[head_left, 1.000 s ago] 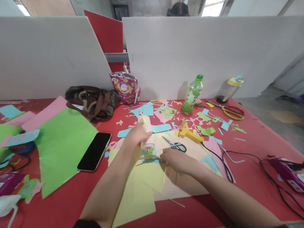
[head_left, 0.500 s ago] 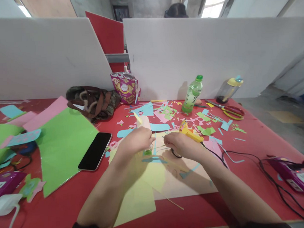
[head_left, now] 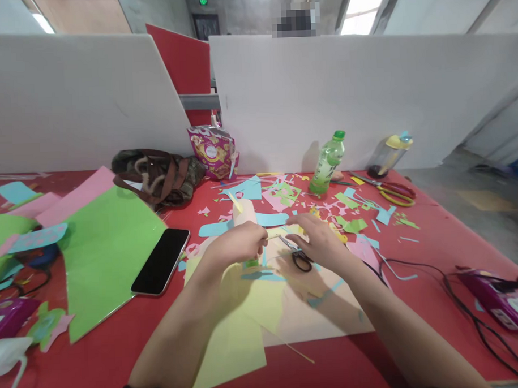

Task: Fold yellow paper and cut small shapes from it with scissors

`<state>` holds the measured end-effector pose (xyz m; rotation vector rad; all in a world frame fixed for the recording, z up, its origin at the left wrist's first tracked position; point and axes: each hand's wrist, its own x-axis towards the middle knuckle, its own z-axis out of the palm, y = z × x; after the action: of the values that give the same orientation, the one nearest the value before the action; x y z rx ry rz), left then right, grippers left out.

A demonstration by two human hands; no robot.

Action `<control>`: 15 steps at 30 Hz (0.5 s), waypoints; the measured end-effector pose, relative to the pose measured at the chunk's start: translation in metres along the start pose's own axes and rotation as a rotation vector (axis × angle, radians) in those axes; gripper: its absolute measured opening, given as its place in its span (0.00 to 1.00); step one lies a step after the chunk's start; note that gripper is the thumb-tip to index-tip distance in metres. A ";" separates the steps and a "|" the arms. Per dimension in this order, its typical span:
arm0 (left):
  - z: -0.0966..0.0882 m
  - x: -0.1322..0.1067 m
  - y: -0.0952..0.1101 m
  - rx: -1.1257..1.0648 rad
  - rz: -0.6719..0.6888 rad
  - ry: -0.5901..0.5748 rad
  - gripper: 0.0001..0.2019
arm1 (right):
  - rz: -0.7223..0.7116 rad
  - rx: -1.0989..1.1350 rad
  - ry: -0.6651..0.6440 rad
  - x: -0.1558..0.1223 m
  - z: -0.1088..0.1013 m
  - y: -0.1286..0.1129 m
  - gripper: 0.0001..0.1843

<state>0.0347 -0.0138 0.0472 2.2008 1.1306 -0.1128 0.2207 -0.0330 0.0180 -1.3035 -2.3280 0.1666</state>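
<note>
My left hand (head_left: 246,243) is closed in a pinch on a thin pale-yellow paper strip (head_left: 273,236), whose end sticks out to the right. My right hand (head_left: 318,237) has its fingers apart and holds nothing. Beneath it lie scissors with black handles (head_left: 303,262), and a yellow glue gun (head_left: 340,236) is partly hidden behind it. Just beyond my left hand stands a pale paper roll (head_left: 244,210) with a yellow piece at its top and blue paper (head_left: 273,219) reaching out sideways. Yellow paper (head_left: 230,342) and a pale sheet (head_left: 314,319) lie under both hands.
A phone (head_left: 161,261) rests on a green sheet (head_left: 103,250) at left. Behind are a bag (head_left: 165,180), a snack packet (head_left: 215,153) and a green bottle (head_left: 327,163). Red-handled scissors (head_left: 397,193), cables and a purple box (head_left: 496,299) are at right. Paper scraps are scattered around.
My right hand has opened and lifted away from the scissors' area, uncovering them. The yellow strip now shows extending from my left hand. The camera view has shifted slightly.
</note>
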 end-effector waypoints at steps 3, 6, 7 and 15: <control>-0.003 0.000 -0.005 -0.068 -0.024 -0.037 0.09 | 0.208 -0.233 -0.107 -0.005 -0.001 0.014 0.09; -0.002 0.000 -0.013 -0.135 -0.034 -0.054 0.11 | 0.335 -0.327 -0.133 -0.015 0.003 0.033 0.07; -0.001 0.001 -0.016 -0.152 -0.035 -0.054 0.12 | 0.378 -0.357 -0.132 -0.019 0.005 0.040 0.08; 0.001 0.001 -0.028 -0.323 -0.075 0.013 0.03 | 0.546 -0.356 -0.128 -0.039 0.021 0.067 0.15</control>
<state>0.0147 -0.0020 0.0319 1.8774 1.1506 0.0499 0.2803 -0.0271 -0.0358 -2.1464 -2.1068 0.0040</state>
